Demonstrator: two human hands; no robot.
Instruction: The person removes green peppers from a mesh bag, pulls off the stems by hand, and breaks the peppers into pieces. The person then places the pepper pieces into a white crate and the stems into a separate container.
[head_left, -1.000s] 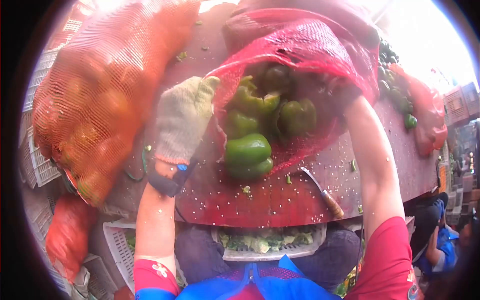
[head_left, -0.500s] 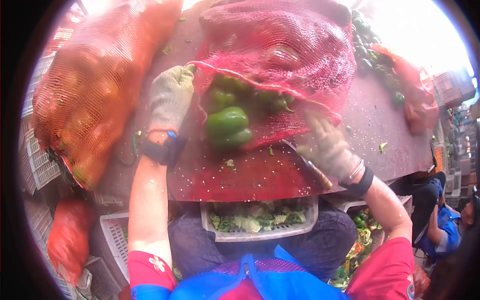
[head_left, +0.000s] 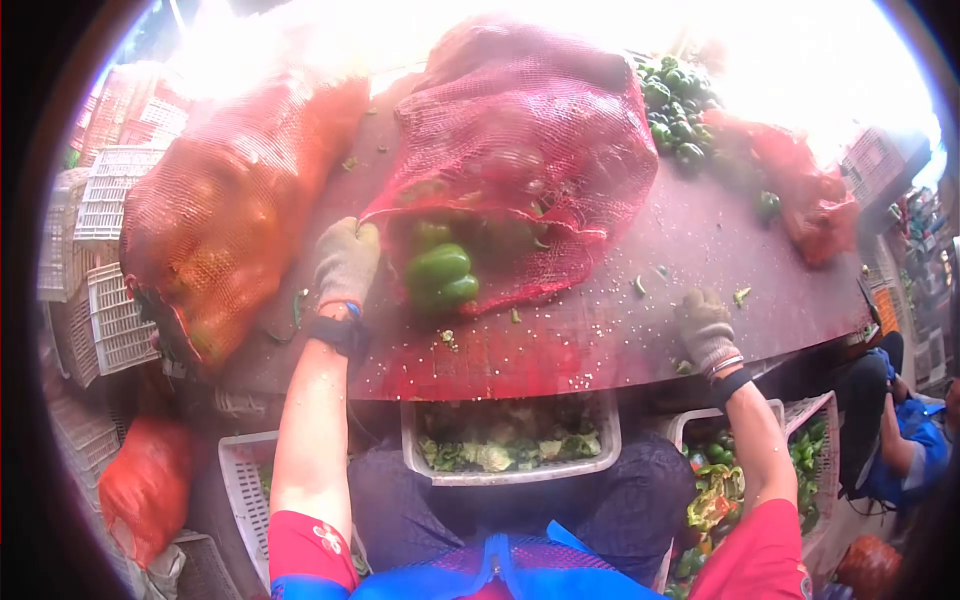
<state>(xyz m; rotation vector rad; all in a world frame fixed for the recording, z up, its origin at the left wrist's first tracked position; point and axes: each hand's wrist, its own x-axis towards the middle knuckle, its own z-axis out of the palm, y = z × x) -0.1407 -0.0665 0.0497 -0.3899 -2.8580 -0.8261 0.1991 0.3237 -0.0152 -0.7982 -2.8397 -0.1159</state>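
Observation:
My left hand [head_left: 348,262], in a light knit glove, grips the left edge of the open mouth of a pink mesh sack [head_left: 520,130]. Green bell peppers show in that mouth, a large one [head_left: 440,278] lowest of all. My right hand [head_left: 706,330], gloved too, is at the right, apart from the sack and low over the red table [head_left: 560,350]. Its fingers look curled, and whatever they may hold is hidden. Small pale seeds and green scraps dot the tabletop between the sack and my right hand. The knife is out of sight.
An orange mesh sack [head_left: 215,240] lies at the left. Green peppers [head_left: 680,110] and a red bag [head_left: 810,210] are at the back right. Crates of trimmings [head_left: 510,455] and peppers [head_left: 715,490] stand below the table edge. A person in blue [head_left: 915,440] sits far right.
My right hand has left the sack's mouth and moved right and down, its fingers now curled. The knife beside it has gone from sight. My left hand still grips the edge; the view has shifted.

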